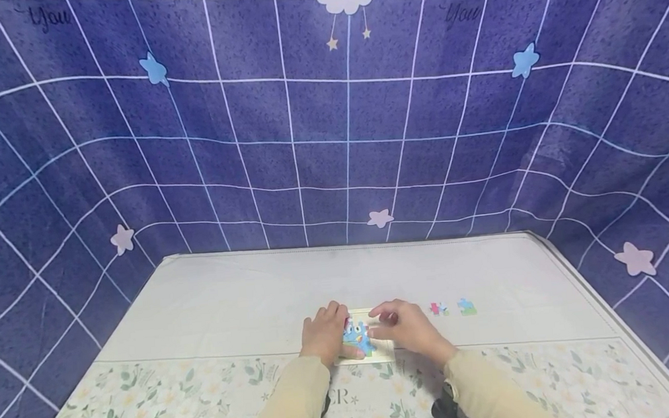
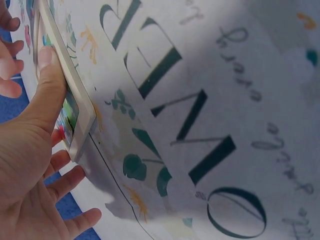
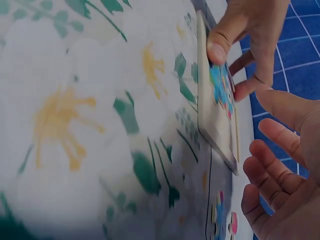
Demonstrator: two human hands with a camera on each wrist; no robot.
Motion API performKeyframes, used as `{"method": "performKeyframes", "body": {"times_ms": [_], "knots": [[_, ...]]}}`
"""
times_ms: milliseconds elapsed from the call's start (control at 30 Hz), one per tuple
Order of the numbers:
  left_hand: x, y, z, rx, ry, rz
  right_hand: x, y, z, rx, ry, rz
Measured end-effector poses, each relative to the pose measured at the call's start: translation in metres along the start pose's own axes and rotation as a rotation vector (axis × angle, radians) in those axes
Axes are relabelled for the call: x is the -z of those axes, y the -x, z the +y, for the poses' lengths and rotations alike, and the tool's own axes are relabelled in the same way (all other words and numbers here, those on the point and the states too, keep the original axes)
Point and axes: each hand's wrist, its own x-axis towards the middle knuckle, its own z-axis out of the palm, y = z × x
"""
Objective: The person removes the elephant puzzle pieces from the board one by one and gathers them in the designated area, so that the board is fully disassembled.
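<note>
A shallow, pale-rimmed jigsaw puzzle tray (image 1: 385,352) lies on the table in front of me, its left part filled with blue, green and red pieces (image 1: 357,334). My left hand (image 1: 324,336) holds the tray at its left end. Its thumb (image 2: 46,75) lies across the pieces near the front rim, while the fingers bend over the far left side. Over the tray's right part is my right hand (image 1: 409,328), thumb and fingers spread apart and loosely bent. In the right wrist view nothing shows between those fingers (image 3: 280,135).
Two loose spots of puzzle pieces lie right of the tray: a red and blue one (image 1: 438,308) and a blue and green one (image 1: 466,306). The table wears a white and floral cover (image 1: 208,406). A blue checked curtain (image 1: 316,137) surrounds the back and sides.
</note>
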Motion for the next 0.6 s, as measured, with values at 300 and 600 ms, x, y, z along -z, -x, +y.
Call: {"method": "performKeyframes", "body": {"times_ms": [300,600], "knots": [[-0.005,-0.001,-0.001,-0.003,-0.009,0.014,-0.012,-0.007,0.0,0.058,0.15,-0.036],[-0.004,-0.001,-0.001,-0.004,-0.018,0.021,-0.016,-0.011,-0.002,0.106,0.269,-0.07]]}}
